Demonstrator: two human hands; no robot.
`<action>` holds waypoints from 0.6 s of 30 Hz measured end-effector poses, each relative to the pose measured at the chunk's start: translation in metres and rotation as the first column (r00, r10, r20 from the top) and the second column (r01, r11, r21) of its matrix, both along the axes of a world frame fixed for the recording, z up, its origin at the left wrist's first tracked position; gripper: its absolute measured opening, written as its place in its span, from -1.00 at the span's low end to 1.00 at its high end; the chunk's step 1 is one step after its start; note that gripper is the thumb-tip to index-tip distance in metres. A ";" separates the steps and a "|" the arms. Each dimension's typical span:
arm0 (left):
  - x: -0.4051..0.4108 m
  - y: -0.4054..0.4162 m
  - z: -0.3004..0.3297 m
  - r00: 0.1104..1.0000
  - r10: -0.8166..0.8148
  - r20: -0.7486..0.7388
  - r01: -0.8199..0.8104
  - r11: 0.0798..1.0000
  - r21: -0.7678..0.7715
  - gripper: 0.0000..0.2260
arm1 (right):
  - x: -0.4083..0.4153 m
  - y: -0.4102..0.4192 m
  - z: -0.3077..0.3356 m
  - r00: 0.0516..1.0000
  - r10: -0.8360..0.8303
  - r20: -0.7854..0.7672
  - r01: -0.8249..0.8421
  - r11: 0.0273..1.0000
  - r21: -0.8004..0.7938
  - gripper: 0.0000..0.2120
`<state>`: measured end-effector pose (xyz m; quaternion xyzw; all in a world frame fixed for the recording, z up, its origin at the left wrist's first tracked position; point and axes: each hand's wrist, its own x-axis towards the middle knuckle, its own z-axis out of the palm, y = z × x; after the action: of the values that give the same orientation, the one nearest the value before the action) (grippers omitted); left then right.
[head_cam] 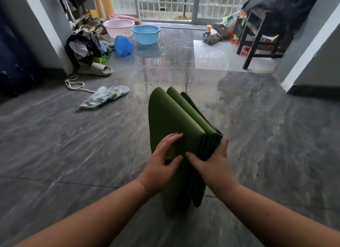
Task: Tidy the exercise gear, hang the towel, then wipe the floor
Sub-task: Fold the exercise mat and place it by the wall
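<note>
A folded green exercise mat stands on edge above the grey tiled floor, its layers fanned slightly at the far end. My left hand lies on the mat's near face, fingers and thumb curled onto the fold. My right hand grips the stack from the right side, thumb across the near layers and fingers behind. A pale blue towel lies crumpled on the floor to the left, beside a white skipping rope.
A beige slipper and a heap of clothes sit at the left wall. A pink basin, blue basin and blue bag stand farther back. A dark wooden chair draped with clothes stands right. Wet patches shine mid-floor.
</note>
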<state>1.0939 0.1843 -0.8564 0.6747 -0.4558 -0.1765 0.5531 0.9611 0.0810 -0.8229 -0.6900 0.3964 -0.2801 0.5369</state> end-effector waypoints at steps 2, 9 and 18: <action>0.008 0.000 0.004 0.997 -0.066 0.046 0.064 0.997 0.045 -0.45 | 0.002 -0.007 -0.001 0.999 -0.024 0.021 0.024 1.000 -0.002 -0.43; 0.075 0.014 0.028 0.892 0.394 0.222 -0.435 0.881 0.185 -0.10 | -0.010 -0.044 0.004 0.979 0.136 0.154 -0.147 0.987 0.061 -0.49; 0.116 0.020 0.087 0.682 -0.360 0.637 -0.256 0.698 0.669 0.19 | -0.032 -0.096 0.009 0.919 0.385 0.086 -0.394 0.895 0.209 -0.35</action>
<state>1.2103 0.2047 -0.7689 0.8310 -0.5515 -0.0722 0.0115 0.9289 -0.0149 -0.8139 -0.6849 0.2679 -0.1354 0.6640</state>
